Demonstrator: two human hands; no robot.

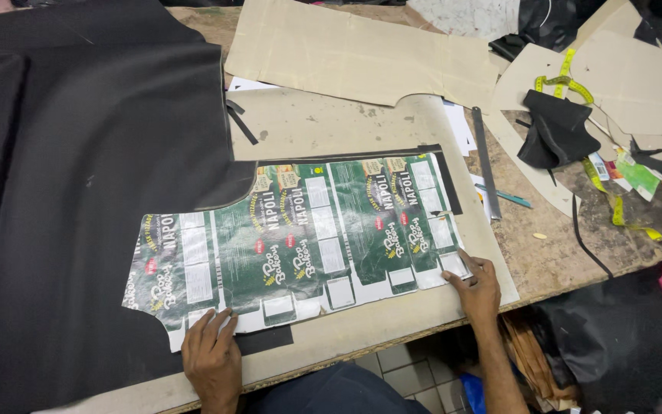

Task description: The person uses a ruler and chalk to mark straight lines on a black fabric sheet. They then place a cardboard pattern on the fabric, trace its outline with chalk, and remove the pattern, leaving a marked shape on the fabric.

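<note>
Even, fairly bright overhead light falls on the counter (346, 123). Soft sheen glints on the glossy printed pattern sheet (300, 238). The black fabric (78, 192) swallows detail. Shadows are faint; focus stays sharp, edges slightly stretched.

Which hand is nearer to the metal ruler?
Right. The right hand rests on the printed pattern's corner, just below the ruler; the left hand presses the pattern's far lower-left edge.

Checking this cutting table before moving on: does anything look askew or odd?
Yes: the pattern piece under both hands is cut from printed green packaging, unlike the plain tan paper patterns. The yellow measuring tape lies tangled among scraps.
</note>
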